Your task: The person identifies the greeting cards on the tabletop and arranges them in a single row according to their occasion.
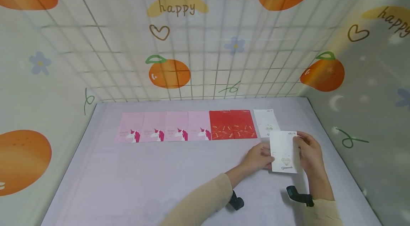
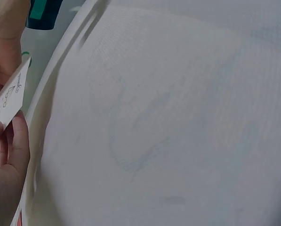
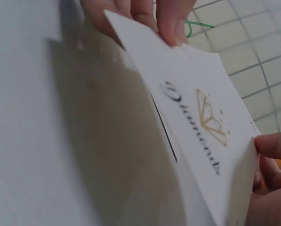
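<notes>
My two hands hold up a white card (image 1: 283, 147) printed with a gold diamond and, in the right wrist view, the word "Diamonds" (image 3: 192, 129). At its lower left edge, my left hand (image 1: 258, 156) pinches it between thumb and fingers. My right hand (image 1: 311, 151) grips the upper right edge, thumb on the front and fingers behind. The held card overlaps the bottom corner of a similar white card (image 1: 265, 121) lying on the table. To the left of that lie two red cards (image 1: 220, 122) with gold marks, then several pink unicorn cards (image 1: 129, 124), all in one row.
The row lies along the back of a table (image 1: 144, 179) with a pale cloth. Walls printed with oranges (image 1: 169, 73) rise behind and at both sides, with a wire grid (image 1: 221, 76) behind the back one. Dark wrist mounts (image 1: 299, 195) stick out near both sleeves.
</notes>
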The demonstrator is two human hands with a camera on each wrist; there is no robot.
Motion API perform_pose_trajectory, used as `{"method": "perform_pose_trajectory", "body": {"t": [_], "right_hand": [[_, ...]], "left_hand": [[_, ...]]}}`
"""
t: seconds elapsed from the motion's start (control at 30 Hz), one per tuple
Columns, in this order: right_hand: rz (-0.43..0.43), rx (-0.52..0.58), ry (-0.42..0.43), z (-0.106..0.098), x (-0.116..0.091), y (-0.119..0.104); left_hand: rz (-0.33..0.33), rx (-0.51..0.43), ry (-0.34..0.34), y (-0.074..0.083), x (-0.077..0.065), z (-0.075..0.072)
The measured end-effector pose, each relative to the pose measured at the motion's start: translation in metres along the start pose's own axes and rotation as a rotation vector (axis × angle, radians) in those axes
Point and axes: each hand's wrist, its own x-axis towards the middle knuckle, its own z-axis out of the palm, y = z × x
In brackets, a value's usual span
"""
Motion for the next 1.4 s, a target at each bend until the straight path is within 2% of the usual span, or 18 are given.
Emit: {"method": "perform_pose_trajectory", "body": {"t": [0.27,0.4,0.53,0.73,0.9,1.27,1.4], "right_hand": [[-0.003,-0.021,-0.069,0.005,-0.006,-0.002],[-0.047,-0.053,-0.112,0.011,-0.011,-0.003],[-0.111,-0.120,-0.145,0.025,-0.018,-0.005],[-0.181,-0.180,-0.200,0.051,-0.031,-0.006],[-0.214,-0.185,-0.263,0.071,-0.044,-0.005],[-0.219,-0.132,-0.406,0.114,-0.066,0.002],[-0.238,-0.107,-0.463,0.125,-0.072,0.004]], "left_hand": [[0.036,-0.038,0.007,-0.005,-0.003,-0.014],[0.063,-0.060,-0.007,-0.007,-0.008,-0.028],[0.095,-0.030,-0.016,-0.008,-0.017,-0.049],[0.133,0.034,-0.023,-0.009,-0.035,-0.087],[0.153,0.033,-0.033,-0.012,-0.053,-0.114],[0.165,0.028,-0.012,-0.031,-0.091,-0.160],[0.167,0.036,0.011,-0.037,-0.103,-0.172]]}}
